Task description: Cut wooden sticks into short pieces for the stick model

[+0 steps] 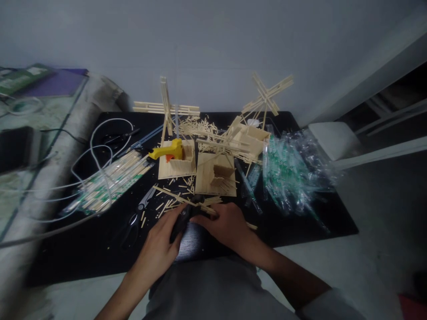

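Near the front edge of the table, my left hand (pixel 162 235) is closed around a black hand tool (pixel 182 222) that looks like pliers. Its jaws point up and right, against thin wooden sticks (pixel 205 207). My right hand (pixel 230 224) pinches these sticks close to the jaws, with the fingertips partly hidden. Short cut stick pieces (pixel 167 205) are scattered just beyond both hands. Black-handled scissors (pixel 143 204) lie to the left of my left hand. Beyond my right hand stands a wooden base with a small stick-walled box (pixel 205 175).
A yellow glue gun (pixel 173 150) rests on another wooden base (pixel 163 171). Stick windmill shapes (pixel 166 106) stand at the back. Packaged sticks (pixel 113 182) and a looping white cable (pixel 96 155) lie left. Crumpled clear and green wrappers (pixel 283 169) cover the right side.
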The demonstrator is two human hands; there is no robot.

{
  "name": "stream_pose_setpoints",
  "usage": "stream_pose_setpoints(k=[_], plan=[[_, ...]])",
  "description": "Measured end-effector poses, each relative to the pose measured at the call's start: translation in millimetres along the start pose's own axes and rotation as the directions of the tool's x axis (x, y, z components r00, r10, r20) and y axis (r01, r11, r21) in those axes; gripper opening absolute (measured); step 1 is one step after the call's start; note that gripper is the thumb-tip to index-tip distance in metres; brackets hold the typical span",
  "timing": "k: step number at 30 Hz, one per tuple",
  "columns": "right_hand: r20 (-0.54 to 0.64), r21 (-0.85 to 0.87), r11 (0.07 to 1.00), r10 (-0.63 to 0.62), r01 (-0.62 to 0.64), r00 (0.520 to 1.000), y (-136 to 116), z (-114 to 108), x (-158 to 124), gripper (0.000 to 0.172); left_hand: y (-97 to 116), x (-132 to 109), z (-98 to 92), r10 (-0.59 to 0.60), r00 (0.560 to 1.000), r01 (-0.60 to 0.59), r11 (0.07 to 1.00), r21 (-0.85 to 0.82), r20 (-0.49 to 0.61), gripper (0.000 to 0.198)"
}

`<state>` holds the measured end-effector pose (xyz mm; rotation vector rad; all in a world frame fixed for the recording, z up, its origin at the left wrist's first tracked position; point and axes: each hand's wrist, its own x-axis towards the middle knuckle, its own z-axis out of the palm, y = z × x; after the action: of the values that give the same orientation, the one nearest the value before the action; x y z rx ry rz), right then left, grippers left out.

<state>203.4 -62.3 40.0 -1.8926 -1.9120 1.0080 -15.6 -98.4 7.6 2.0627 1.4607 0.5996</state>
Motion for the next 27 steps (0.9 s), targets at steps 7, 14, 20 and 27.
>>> stream_pose_setpoints(k=[7, 14, 20, 27], plan=[[-0.068, -0.029, 0.998, -0.055, 0.053, 0.996, 16.7, -2.1, -1.5, 0.054, -8.5, 3.6, -16.6, -0.104, 0.990, 0.104, 0.995, -0.001, -0.094, 0.043], [-0.076, -0.053, 0.969, -0.245, 0.241, 0.967, 42.7, 3.6, -5.3, 0.033, -18.4, 7.6, -58.8, -0.244, 0.946, 0.261, 0.964, 0.055, -0.215, 0.041], [-0.109, -0.098, 0.862, -0.506, 0.497, 0.856, 52.6, 29.8, -2.3, 0.027, 3.3, 12.7, -31.8, -0.175, 0.984, 0.176, 0.984, 0.016, -0.037, 0.023], [-0.141, -0.172, 0.863, -0.499, 0.475, 0.855, 65.6, 34.9, 0.6, 0.020, -3.7, 9.2, -14.6, -0.084, 0.996, 0.088, 0.981, 0.175, -0.030, 0.046]])
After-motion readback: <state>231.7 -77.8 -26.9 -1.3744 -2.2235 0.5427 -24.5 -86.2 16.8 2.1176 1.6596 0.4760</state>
